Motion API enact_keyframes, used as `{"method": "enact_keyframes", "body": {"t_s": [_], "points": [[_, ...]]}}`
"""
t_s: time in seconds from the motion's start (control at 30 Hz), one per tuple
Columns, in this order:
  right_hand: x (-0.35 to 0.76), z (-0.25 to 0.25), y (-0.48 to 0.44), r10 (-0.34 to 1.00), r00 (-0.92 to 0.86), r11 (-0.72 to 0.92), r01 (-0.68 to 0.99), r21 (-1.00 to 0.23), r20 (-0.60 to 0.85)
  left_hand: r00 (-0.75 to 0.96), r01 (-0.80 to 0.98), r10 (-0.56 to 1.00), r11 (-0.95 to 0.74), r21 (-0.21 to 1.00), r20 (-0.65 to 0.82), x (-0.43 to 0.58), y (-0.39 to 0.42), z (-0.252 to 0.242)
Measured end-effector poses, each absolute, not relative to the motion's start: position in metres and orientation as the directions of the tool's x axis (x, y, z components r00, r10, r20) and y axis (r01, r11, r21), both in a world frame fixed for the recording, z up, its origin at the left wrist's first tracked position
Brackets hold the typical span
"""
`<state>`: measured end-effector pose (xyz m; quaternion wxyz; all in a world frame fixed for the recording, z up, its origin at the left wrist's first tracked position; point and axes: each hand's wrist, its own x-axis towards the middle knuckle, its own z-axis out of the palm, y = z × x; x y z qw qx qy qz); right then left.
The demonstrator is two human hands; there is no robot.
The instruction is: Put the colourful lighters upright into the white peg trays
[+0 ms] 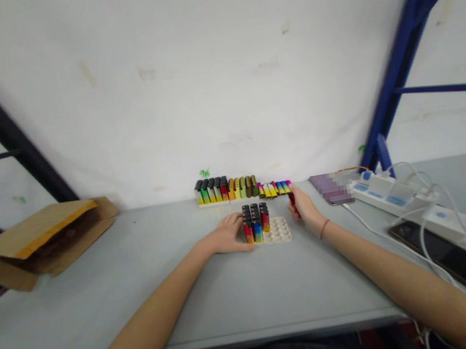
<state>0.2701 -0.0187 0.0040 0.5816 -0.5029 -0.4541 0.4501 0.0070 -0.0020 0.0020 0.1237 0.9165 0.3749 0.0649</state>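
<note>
At the middle of the table, a pale tray (pixel 282 230) with round holes bears upright lighters (pixel 257 224) with black tops and red or blue bodies, filling its left part. My left hand (pixel 229 236) holds the tray's left side, thumb along the front corner and fingers toward the back. To the right of the tray, my right hand (pixel 305 210) is closed on a dark red lighter (pixel 294 203), mostly hidden by the fingers. Just behind that hand lies a row of multicoloured lighters (pixel 275 189).
Along the wall stand black-topped lighters (pixel 212 191) and yellow-green lighters (pixel 243 187) in trays. An opened cardboard package (pixel 46 237) is at left. At right are a purple item (pixel 330 188), a power strip (pixel 413 203), white cables and a phone (pixel 456 261).
</note>
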Motion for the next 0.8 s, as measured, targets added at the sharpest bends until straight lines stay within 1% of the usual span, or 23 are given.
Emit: {"method": "enact_keyframes", "body": {"t_s": [0.03,0.1,0.2,0.23,0.3,0.37,0.43,0.5,0.67,0.8], "points": [[0.269,0.011,-0.023,0.982,0.167,0.09,-0.016,-0.996,0.086,0.71,0.673,0.704,-0.687,0.272,0.022,0.007,-0.002,0.002],[0.267,0.025,-0.032,0.987,0.059,0.143,0.064,-0.988,0.147,0.709,0.676,0.705,-0.687,0.267,0.018,0.007,-0.002,0.002],[0.267,0.042,-0.044,0.935,-0.103,0.351,0.171,-0.92,0.338,0.71,0.671,0.703,-0.69,0.269,0.033,0.008,-0.002,0.001],[0.268,0.046,-0.046,0.913,-0.147,0.404,0.201,-0.893,0.38,0.711,0.668,0.702,-0.693,0.271,0.04,0.008,-0.002,0.001],[0.268,0.049,-0.05,0.893,-0.235,0.434,0.228,-0.871,0.384,0.712,0.665,0.701,-0.695,0.274,0.048,0.008,-0.002,0.001],[0.267,0.047,-0.052,0.89,-0.315,0.406,0.223,-0.886,0.329,0.715,0.661,0.697,-0.698,0.277,0.051,0.008,-0.002,0.001],[0.265,0.042,-0.053,0.881,-0.36,0.402,0.228,-0.887,0.307,0.716,0.656,0.695,-0.7,0.283,0.06,0.008,-0.001,0.0],[0.263,0.037,-0.052,0.865,-0.384,0.439,0.263,-0.859,0.324,0.717,0.649,0.693,-0.703,0.292,0.074,0.007,0.0,-0.002],[0.26,0.034,-0.054,0.818,-0.385,0.566,0.412,-0.714,0.426,0.721,0.638,0.688,-0.707,0.305,0.087,0.006,0.002,-0.005],[0.259,0.04,-0.06,0.758,-0.43,0.651,0.549,-0.524,0.491,0.717,0.643,0.692,-0.704,0.303,0.086,0.007,0.001,-0.004]]}}
